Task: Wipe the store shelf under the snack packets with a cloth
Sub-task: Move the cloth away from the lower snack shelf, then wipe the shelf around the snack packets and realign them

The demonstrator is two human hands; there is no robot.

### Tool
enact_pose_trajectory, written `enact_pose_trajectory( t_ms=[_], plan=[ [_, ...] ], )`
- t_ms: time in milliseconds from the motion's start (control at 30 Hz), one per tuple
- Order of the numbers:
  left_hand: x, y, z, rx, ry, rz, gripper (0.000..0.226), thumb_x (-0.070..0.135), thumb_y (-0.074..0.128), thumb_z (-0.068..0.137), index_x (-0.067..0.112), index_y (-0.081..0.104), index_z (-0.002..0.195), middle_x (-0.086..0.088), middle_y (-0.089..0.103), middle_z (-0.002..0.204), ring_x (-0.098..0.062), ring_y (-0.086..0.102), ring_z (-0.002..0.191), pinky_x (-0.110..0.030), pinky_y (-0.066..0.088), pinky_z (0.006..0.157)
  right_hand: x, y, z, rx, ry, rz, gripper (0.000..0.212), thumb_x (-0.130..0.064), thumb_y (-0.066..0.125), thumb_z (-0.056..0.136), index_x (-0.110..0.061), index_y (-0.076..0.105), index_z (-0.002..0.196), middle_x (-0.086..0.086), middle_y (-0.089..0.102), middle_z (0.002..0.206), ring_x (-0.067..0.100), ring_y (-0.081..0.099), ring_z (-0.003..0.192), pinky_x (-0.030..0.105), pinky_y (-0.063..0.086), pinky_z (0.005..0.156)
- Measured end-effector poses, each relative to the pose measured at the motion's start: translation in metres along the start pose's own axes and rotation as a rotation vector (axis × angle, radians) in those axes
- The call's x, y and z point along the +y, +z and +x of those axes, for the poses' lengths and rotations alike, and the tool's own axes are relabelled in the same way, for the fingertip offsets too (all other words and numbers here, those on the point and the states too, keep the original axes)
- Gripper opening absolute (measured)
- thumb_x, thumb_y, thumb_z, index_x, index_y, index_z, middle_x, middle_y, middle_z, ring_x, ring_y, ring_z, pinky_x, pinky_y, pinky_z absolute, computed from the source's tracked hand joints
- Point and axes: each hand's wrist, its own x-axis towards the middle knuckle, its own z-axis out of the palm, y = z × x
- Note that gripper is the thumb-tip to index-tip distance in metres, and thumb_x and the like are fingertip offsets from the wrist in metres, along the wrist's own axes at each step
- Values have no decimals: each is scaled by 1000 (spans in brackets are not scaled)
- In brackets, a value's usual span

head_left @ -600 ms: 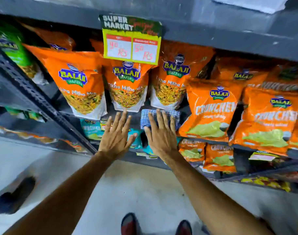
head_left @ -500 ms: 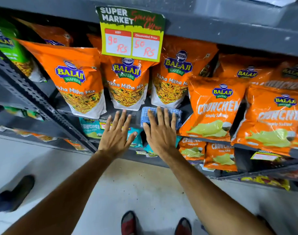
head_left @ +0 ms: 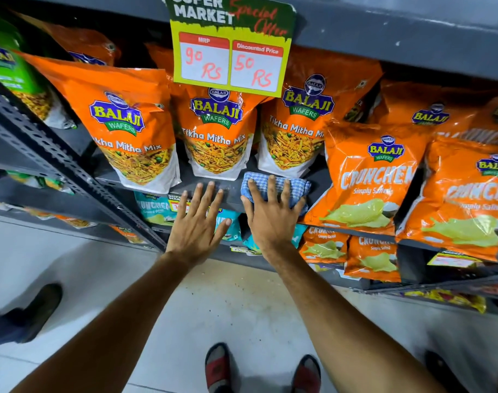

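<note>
While the right hand [head_left: 273, 222] is pressing flat on the blue checked cloth [head_left: 276, 185], unclenched, the splayed left hand [head_left: 198, 225] is resting empty beside it on the shelf [head_left: 230, 197], orange snack packets [head_left: 218, 137] just beyond.

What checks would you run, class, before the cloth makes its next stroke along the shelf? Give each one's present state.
1. Cloth lies flat on the shelf: ok.
2. Right hand presses on the cloth, fingers spread: ok.
3. Left hand rests open at the shelf edge, off the cloth: ok.
4. Path rightward is free: not ok, the Crunchex packet stands right beside the cloth.
5. Path leftward is free: ok along the front edge, where bare shelf shows ahead of the Tikha Mitha Mix packets.
6. Shelf beneath the packets is clean: cannot tell, it is hidden.
</note>
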Motion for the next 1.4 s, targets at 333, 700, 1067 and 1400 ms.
enact_pose_trajectory(
  t_ms=[333, 700, 1067, 1400],
  plan=[
    [2, -7, -7, -42, 5, 7, 75, 62, 1, 102, 18, 0, 164, -10, -3, 173, -29, -7, 159, -53, 1, 129, 0, -9, 1, 165, -50, -71, 36, -45, 52, 99, -23, 73, 118, 6, 72, 122, 37, 65, 117, 53, 54, 89],
    [-23, -94, -39, 102, 22, 7, 75, 60, 12, 105, 14, 18, 163, -12, 13, 172, -32, 6, 159, -57, 15, 127, -22, -89, -37, 224, -68, 40, 37, -41, 46, 101, -21, 70, 122, 4, 71, 124, 34, 63, 118, 47, 53, 90],
    [-38, -213, -79, 272, -70, 80, 74, 57, 16, 104, 11, 20, 162, -15, 12, 171, -35, 10, 159, -59, 16, 126, -74, -212, -74, 208, -104, 153, 45, -44, 40, 101, -24, 62, 134, -1, 64, 136, 30, 54, 131, 47, 50, 98],
    [-61, -317, -99, 513, -148, 159, 74, 59, 17, 105, 13, 17, 163, -13, 10, 172, -31, 3, 160, -58, 13, 127, -109, -319, -74, 497, -287, 325, 39, -45, 55, 98, -22, 68, 127, 1, 66, 132, 29, 60, 125, 47, 52, 96]
  ],
)
